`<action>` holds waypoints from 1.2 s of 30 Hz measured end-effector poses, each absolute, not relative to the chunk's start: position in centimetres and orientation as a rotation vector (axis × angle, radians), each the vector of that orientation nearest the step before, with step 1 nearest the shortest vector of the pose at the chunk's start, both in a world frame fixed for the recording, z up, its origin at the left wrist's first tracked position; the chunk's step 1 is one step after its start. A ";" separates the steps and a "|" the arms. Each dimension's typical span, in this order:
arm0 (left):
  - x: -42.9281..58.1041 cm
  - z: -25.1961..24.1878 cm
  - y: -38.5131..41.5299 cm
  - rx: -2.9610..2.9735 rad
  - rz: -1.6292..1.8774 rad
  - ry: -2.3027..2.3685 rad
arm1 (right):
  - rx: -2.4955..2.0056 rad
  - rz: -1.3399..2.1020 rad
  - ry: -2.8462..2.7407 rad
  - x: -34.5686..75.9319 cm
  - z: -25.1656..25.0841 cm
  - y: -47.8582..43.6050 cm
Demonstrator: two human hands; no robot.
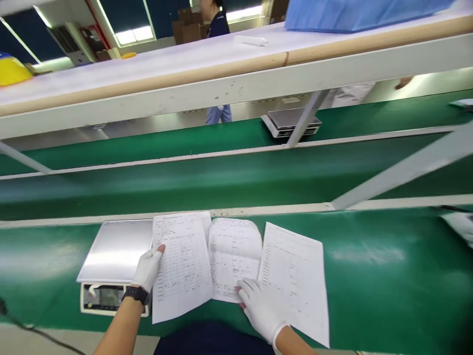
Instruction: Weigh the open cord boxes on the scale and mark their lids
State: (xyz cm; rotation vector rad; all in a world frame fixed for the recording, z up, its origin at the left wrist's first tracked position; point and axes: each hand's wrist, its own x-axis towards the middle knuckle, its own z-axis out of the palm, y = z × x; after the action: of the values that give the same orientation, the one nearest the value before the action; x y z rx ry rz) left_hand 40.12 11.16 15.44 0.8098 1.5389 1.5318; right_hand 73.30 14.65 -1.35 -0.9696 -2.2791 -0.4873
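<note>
In the head view, three printed sheets lie side by side on the green desk (369, 276), and a digital scale (114, 261) with a bare steel platform sits at the left end of the row; places below are given from that scale. The left hand (148, 268), in a white glove with a black watch (136, 294) at the wrist, rests over the scale's right edge. Its thumb lies on top of the left sheet (183, 268), with the other fingers out of sight beneath the paper, so it pinches that sheet's left margin. This sheet, a form with ruled tables, touches the scale and overlaps its right side.

The middle sheet (233, 256) lies just right of it, farther from the scale, its top corners curling up a little. The right hand (260, 305), also gloved in white, lies flat on the lower part of this sheet, fingers spread and pressing down, reaching across onto the edge of the right sheet (293, 281). That third sheet is the farthest of the three from the scale and lies tilted, its lower corner hanging over the near edge of the desk.

Beyond the scale, across the green conveyor belt (221, 180), a second scale (291, 122) stands on the far desk strip. Above runs a white shelf (236, 64) carrying a blue sheet (354, 15) and a yellow object (13, 69). Another person (217, 24) stands behind that shelf.
</note>
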 end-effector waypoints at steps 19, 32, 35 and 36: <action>35.9 15.7 7.7 0.704 1.565 1.568 | -1.411 0.506 -1.555 78.7 11.1 14.0; 42.9 16.6 11.0 0.816 1.367 1.488 | -1.350 -0.387 -2.068 80.1 26.0 14.1; 43.8 15.9 12.4 0.867 1.311 1.519 | -1.376 -0.470 -2.088 79.7 29.2 13.6; 43.9 15.8 12.7 0.887 1.292 1.542 | -1.387 -0.487 -2.098 79.6 30.1 13.4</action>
State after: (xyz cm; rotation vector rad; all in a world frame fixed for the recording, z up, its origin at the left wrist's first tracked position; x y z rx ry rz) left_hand 43.90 12.71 15.76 0.8874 1.5420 1.2919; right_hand 79.56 13.43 30.08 -1.3872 -2.0976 -0.4872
